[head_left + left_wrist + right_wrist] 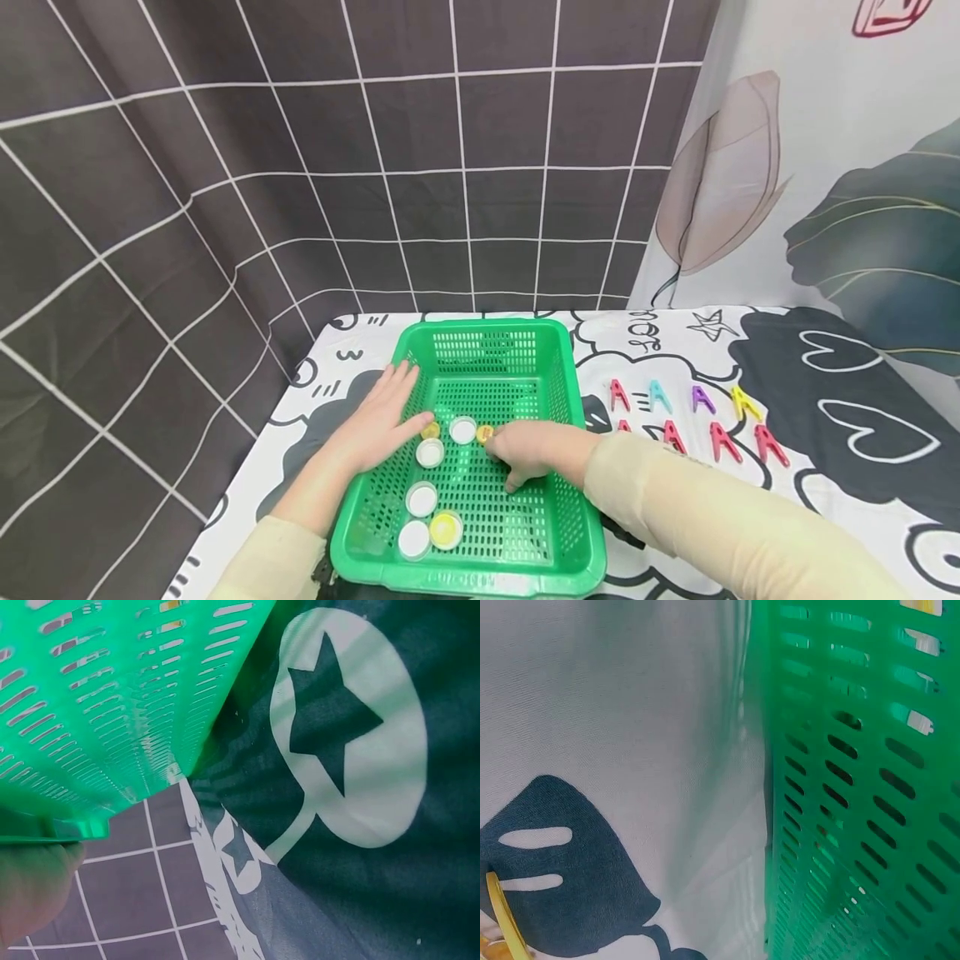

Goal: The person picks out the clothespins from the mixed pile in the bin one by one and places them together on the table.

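Observation:
Inside a green plastic basket (pixel 592 533) lie several round caps. My right hand (pixel 528 446) reaches in over the right wall with its fingers bent down, right at a small orange cap (pixel 485 434); I cannot tell whether the fingers pinch it. My left hand (pixel 378 421) rests over the left rim, fingers straight, its thumb overlapping another orange cap (pixel 430 431). Near these are two white caps, one in the middle (pixel 462 430) and one on the left (pixel 431 452). Farther forward sit a white cap (pixel 422 499), a plain white disc (pixel 414 540) and a yellow-centred cap (pixel 446 530).
Right of the basket, clips stand in two rows on the patterned cloth (pixel 637 342): a red clip (pixel 618 395), blue clip (pixel 659 396), purple clip (pixel 702 399), yellow clip (pixel 746 403), and several red ones in front. A dark gridded curtain (pixel 495 133) hangs behind.

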Available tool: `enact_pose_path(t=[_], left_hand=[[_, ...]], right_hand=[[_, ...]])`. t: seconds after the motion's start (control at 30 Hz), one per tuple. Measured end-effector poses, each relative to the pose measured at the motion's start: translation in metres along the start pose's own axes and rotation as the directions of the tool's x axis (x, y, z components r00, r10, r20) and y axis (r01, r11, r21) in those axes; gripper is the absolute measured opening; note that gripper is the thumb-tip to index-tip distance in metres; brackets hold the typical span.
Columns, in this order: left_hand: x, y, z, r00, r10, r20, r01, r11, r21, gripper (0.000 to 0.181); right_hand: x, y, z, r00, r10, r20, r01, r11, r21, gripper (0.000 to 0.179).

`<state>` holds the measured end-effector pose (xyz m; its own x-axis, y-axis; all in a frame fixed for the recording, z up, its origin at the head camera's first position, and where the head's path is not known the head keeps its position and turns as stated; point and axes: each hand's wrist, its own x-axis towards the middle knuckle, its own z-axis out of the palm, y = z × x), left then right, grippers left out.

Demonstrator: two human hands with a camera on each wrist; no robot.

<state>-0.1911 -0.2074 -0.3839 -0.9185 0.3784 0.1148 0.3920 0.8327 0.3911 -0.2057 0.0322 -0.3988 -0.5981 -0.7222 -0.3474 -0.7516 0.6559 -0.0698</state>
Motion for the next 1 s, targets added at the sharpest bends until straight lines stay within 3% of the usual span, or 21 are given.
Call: enact_pose_path(t=[0.33,0.73,1.0], left_hand=[[0.0,0.001,0.002,1.0,-0.012,0.006,0.012,1.0,-0.006,0.082],[0.0,0.002,0.003,1.0,-0.011,0.007,0.012,1.0,-0.005,0.082],[0.0,0.001,0.0,1.0,-0.016,0.007,0.016,1.0,0.008,0.082]], right_hand=[[-0.001,0.003,-0.001,0.981,-0.135,-0.143,0.159,0.972,0.174,0.026],[-0.008,-0.003,-0.018,0.936,-0.215,-0.277,0.291,0.917,0.272,0.035],[-0.025,-0.004,-0.037,0.908,-0.256,-0.332,0.362,0.879,0.311,0.039]])
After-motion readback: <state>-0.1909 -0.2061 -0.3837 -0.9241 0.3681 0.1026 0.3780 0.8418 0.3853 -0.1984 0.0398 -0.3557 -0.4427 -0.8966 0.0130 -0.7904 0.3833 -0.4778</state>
